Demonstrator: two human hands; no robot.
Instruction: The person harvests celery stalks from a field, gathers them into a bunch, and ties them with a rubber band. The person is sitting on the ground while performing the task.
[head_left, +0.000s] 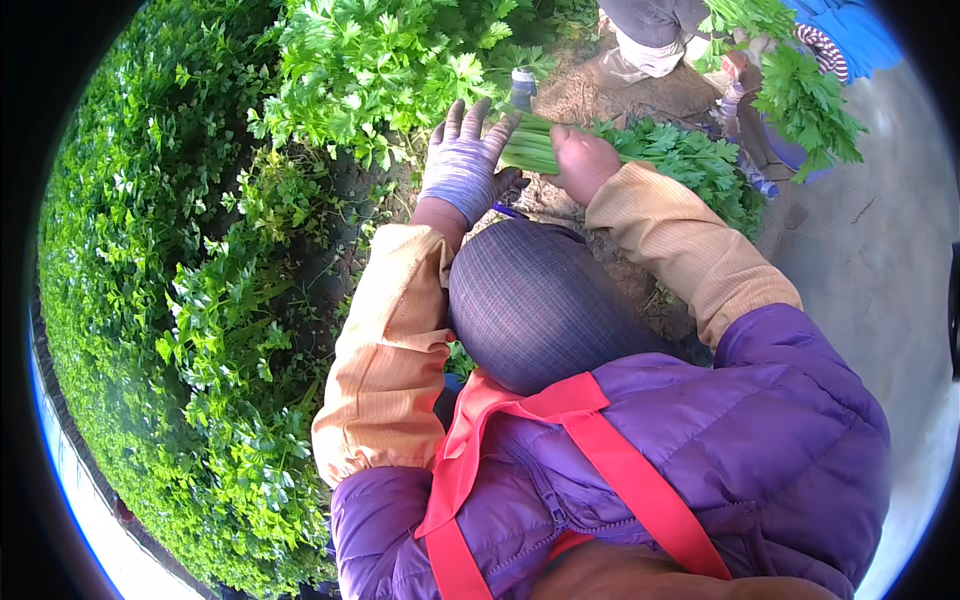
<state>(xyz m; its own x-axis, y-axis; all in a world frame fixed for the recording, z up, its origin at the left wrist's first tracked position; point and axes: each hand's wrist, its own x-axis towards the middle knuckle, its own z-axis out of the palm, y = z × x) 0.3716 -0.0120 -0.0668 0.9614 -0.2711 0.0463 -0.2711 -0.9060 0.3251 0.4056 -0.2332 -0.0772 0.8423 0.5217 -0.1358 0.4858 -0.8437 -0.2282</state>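
My bare right hand (589, 163) is closed around the green stalks of a celery bunch (526, 146), whose leaves point to the right. My left hand (466, 154), in a grey-white knit glove with dark, soiled fingers, is spread flat at the cut-end side of the stalks. Whether its fingertips touch them cannot be told. A roll of tape or similar cylinder (523, 88) stands just above the stalks. Below them, near my left thumb, is a small blue item (510, 211), partly hidden by my knee.
Dense leafy celery plants (217, 315) fill the left side, with tall ones (390, 67) ahead. Cut leafy celery (697, 161) lies on the soil at right. A co-worker (649, 45) at the top right holds a leafy bunch (806, 105). Grey bare ground (862, 225) runs along the right.
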